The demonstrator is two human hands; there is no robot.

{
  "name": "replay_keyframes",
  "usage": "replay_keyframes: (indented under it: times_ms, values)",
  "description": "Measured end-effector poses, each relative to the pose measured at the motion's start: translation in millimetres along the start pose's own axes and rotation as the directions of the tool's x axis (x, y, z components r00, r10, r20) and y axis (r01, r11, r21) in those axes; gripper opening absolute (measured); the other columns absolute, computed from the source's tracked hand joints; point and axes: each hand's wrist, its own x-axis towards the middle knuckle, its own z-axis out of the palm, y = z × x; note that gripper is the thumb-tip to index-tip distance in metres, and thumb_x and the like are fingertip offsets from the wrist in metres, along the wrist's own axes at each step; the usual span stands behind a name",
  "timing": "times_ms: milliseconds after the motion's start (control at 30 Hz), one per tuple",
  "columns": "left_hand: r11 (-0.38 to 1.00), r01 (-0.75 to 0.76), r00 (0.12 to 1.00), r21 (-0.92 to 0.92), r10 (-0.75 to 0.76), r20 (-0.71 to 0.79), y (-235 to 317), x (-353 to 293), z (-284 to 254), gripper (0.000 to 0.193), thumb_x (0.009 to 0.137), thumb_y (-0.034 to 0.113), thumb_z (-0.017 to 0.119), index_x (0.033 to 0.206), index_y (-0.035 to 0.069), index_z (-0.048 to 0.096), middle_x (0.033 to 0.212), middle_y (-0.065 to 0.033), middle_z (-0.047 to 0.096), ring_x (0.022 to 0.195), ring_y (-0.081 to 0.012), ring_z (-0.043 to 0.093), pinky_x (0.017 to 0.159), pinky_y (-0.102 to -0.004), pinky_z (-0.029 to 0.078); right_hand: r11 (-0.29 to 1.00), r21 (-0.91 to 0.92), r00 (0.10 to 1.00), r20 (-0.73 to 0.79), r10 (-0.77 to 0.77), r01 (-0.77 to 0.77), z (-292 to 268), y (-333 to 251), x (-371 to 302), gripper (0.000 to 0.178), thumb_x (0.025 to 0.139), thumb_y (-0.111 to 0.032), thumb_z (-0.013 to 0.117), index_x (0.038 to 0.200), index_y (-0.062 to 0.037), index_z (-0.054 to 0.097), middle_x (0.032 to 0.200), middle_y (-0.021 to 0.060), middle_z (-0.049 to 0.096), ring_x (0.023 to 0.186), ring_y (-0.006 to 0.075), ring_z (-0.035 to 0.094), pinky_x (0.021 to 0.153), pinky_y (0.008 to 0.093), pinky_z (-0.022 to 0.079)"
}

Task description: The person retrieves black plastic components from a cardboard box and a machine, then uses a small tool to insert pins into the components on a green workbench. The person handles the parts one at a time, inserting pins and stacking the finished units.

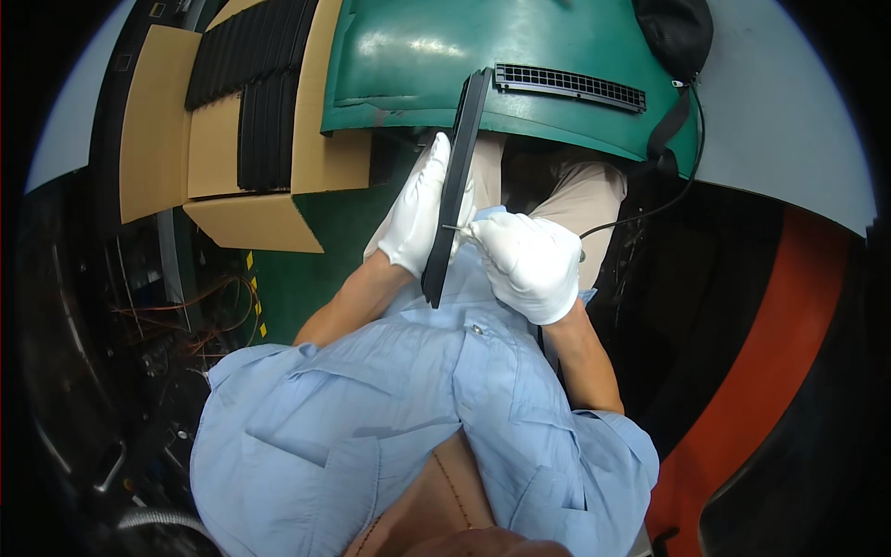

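My left hand (415,221), in a white glove, grips a long black plastic strip (455,190) that stands nearly edge-on in front of my body. White-gloved too, my right hand (534,267) is closed around a thin metal-tipped tool (455,227). Its tip reaches the strip's right edge in its lower half, while the glove hides the tool's handle. A black cable (682,190) runs from beside the right hand up to the right. Beyond the strip, a black slatted grille (571,86) lies on the green table cover (408,88).
An opened cardboard box (153,130) stands at the left, with rows of black strips (246,56) inside. A black bag (673,37) with a strap sits at the cover's far right. Thin loose wires (200,302) hang at the lower left. An orange-red band (761,343) curves along the right.
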Motion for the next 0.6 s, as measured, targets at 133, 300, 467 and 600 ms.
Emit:
replay_keyframes:
  times_ms: [133, 300, 467, 600]
  values:
    - [0.995, 0.094, 0.994, 0.047, -0.096, 0.05, -6.3, -12.9, -4.0, 0.053, 0.106, 0.056, 0.029, 0.077, 0.014, 0.046, 0.051, 0.0014, 0.038, 0.035, -0.0108, 0.033, 0.034, -0.0258, 0.03, 0.997, -0.063, 0.999, -0.017, 0.035, -0.036, -6.2, 3.3, 3.5, 0.022, 0.071, -0.002, 0.075, 0.091, -0.0076, 0.067, 0.074, 0.0058, 0.063, 0.06, 0.0235, 0.063, 0.053, 0.0329, 0.048]
    - [0.998, 0.058, 0.989, -0.014, -0.056, 0.137, -15.7, -31.9, 0.8, 0.054, 0.108, 0.05, 0.026, 0.075, 0.014, 0.046, 0.047, 0.0009, 0.035, 0.034, -0.0126, 0.034, 0.033, -0.0273, 0.03, 0.99, -0.111, 0.995, -0.064, 0.079, -0.085, -16.6, 6.9, 10.8, 0.016, 0.075, -0.003, 0.076, 0.087, -0.0071, 0.068, 0.073, 0.007, 0.063, 0.06, 0.0246, 0.063, 0.053, 0.0337, 0.048]
    - [0.995, 0.091, 0.985, 0.05, -0.098, 0.139, -14.7, -43.6, 4.9, 0.057, 0.107, 0.055, 0.026, 0.071, 0.013, 0.044, 0.048, 0.0, 0.035, 0.035, -0.0132, 0.033, 0.035, -0.0275, 0.029, 0.985, -0.141, 0.991, -0.104, 0.082, -0.096, -26.8, 13.7, 17.3, 0.015, 0.076, -0.003, 0.077, 0.087, -0.0065, 0.068, 0.073, 0.0075, 0.063, 0.059, 0.0255, 0.063, 0.053, 0.0336, 0.049]
    - [0.993, 0.089, 0.971, 0.072, -0.103, 0.216, -18.3, -46.0, -5.1, 0.056, 0.105, 0.057, 0.03, 0.077, 0.012, 0.046, 0.051, 0.0002, 0.039, 0.038, -0.0106, 0.037, 0.037, -0.0265, 0.031, 0.978, -0.183, 0.987, -0.141, 0.074, -0.099, -32.9, 19.8, 23.1, 0.015, 0.075, -0.002, 0.078, 0.087, -0.0063, 0.069, 0.073, 0.0084, 0.064, 0.059, 0.0256, 0.063, 0.053, 0.033, 0.05]
